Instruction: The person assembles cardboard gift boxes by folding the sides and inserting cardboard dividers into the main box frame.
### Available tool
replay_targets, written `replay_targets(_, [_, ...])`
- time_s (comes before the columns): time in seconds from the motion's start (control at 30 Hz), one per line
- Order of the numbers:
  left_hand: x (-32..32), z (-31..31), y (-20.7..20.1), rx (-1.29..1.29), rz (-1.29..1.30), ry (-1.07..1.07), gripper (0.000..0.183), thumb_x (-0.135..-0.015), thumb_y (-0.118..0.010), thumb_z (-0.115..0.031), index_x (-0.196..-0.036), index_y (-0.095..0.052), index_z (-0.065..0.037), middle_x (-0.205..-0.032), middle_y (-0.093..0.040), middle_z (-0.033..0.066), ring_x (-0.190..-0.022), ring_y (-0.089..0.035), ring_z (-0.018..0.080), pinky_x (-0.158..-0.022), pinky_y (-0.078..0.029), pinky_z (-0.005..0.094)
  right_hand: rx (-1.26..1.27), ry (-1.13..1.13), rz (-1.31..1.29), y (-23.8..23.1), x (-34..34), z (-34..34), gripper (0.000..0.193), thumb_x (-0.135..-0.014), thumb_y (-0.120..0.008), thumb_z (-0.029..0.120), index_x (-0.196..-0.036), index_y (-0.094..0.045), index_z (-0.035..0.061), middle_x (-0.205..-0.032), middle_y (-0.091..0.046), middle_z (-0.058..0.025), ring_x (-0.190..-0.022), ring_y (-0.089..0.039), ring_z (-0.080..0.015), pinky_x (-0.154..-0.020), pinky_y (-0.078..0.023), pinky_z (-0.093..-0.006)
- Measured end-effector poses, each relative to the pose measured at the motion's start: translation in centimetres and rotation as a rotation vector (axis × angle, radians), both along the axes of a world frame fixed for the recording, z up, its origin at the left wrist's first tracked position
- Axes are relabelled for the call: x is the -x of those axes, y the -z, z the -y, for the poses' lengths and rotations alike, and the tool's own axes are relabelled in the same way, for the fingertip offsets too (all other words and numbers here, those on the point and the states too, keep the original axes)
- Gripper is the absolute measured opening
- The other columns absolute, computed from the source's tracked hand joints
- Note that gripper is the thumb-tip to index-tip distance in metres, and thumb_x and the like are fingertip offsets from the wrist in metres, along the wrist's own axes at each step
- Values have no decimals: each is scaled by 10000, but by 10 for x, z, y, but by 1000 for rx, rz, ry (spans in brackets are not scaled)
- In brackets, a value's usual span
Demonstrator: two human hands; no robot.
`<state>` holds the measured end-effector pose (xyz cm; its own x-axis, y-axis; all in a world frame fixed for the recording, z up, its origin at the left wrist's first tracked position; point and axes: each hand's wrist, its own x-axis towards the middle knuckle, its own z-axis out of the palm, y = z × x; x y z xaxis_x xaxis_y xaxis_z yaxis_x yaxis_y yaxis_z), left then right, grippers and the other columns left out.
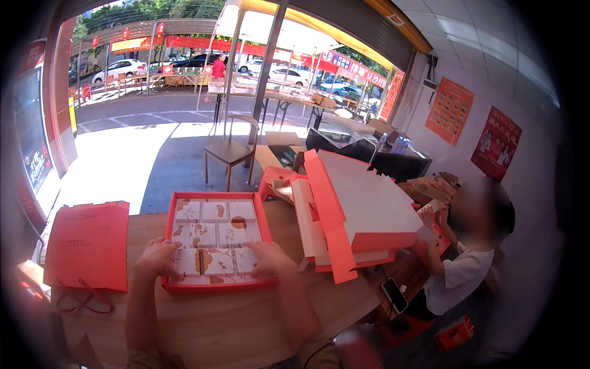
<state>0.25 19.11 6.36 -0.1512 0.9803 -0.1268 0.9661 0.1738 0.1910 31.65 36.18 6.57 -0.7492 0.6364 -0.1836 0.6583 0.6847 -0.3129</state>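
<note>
A red gift box (266, 221) lies without a lid on the wooden table in front of me. Rows of small white boxes (230, 261) printed with brown patterns fill it. Over its left rim rests my left hand (158, 257), fingers stretched toward the white boxes at that side. My right hand (269, 258) lies across the right rim, fingers spread and touching the nearest white box there. Neither hand is closed around anything. To the left, a flat red paper bag (89, 243) with red cord handles lies on the table.
Stacked red-and-white box lids (362, 197) lean at the table's right. Beyond them a co-worker in a white shirt (458, 277) handles red cardboard. A phone (394, 294) lies near the right edge. A chair (230, 150) and an opened carton (279, 154) stand past the table (215, 320).
</note>
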Motion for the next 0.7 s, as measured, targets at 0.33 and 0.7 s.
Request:
replay_targets(0.33, [-3, 0, -5, -10, -4, 22, 1022, -577, -939, -395, -1491, -578, -115, -1443, -635, 160, -1486, -413, 382, -1248, -288, 463, -31, -13, 41, 4, 1, -1, 1026, -678, -854, 299, -1601, -436, 134, -1544, -549, -151, -1439, -513, -290, -1249, -297, -522])
replay_targets(0.7, [2, 2, -3, -112, 45, 60, 920, -617, -928, -380, -1435, -616, -98, -1406, -645, 178, -1430, -485, 385, -1230, -340, 473, 141, -112, -60, -26, 21, 32, 545, -871, -806, 387, -1293, -697, 59, -1226, -713, -163, -1133, -691, -301, -965, -556, -404])
